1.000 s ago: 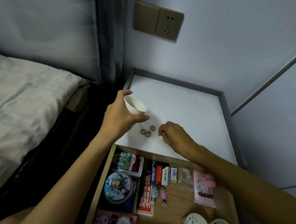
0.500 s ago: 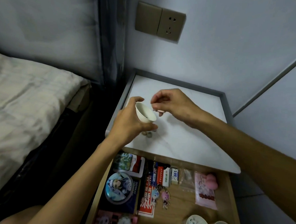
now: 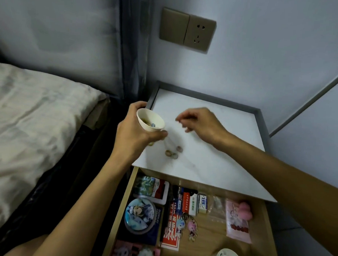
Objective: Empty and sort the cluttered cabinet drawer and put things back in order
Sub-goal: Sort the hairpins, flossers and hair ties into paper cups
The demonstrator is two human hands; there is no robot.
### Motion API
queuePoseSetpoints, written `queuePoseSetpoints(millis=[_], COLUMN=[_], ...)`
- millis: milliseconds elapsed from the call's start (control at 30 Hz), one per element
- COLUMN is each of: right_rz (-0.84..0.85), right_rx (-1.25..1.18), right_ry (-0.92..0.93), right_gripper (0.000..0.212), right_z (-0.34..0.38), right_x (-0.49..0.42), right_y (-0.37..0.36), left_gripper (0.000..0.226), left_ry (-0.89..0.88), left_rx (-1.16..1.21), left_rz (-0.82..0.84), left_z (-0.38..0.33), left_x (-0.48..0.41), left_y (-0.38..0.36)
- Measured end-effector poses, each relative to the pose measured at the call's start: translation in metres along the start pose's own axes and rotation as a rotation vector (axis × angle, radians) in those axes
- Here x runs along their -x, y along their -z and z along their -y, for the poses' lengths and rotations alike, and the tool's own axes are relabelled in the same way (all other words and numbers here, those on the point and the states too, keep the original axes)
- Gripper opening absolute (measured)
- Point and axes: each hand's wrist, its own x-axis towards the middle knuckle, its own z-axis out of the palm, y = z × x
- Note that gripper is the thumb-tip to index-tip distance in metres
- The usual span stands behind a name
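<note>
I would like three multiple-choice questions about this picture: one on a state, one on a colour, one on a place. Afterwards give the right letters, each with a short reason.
1. The drawer is:
A. shut
B. open
C. lifted out

2. The cup in the left hand is:
A. red
B. white
C. black

3. The loose rings lie:
A. on the floor
B. in the drawer
C. on the cabinet top

Answers:
1 B: its contents show below the cabinet top.
2 B: its wall and inside are white.
3 C: they rest on the pale surface, near the left hand.
</note>
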Motion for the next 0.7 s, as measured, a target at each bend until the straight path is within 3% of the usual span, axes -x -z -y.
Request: queuePoseSetpoints(millis=[100,167,367,500,600,700], right_rz=[0.214,0.267,0.202,0.269,0.146,-0.048], right_rx=[0.319,0.354,0.349,0.382,0.254,0.062], right_ry=[-0.082,-0.046,0.061,0.055,0.008,0.087], right_gripper=[0.031,0.039,0.01,0.006,0.002,0.003], right_z=[-0.032,-0.043,-0.051,-0.051,-0.035,0.005], right_x=[0.008,0.013,0.015,0.012,0.003,-0.012], right_y=[-0.019,-0.037,-0.069,-0.064,-0.048,-0.025], left_gripper=[0.088,0.088,0.09,0.09,0.089,0.087], left_ry=[0.014,0.029,0.044,0.036,0.038,0.034], left_rx=[0.004,0.003,-0.006,-0.03,-0.048,-0.047], left_rz=[-0.071,-0.099,-0.082,-0.056,-0.035,0.001], left_z=[-0.001,0.0,0.004,0.005,0.004,0.003], left_x=[-0.005,-0.008,-0.008,-0.008,-0.006,-0.004], left_y=[0.016,0.024,0.029,0.026,0.023,0.019])
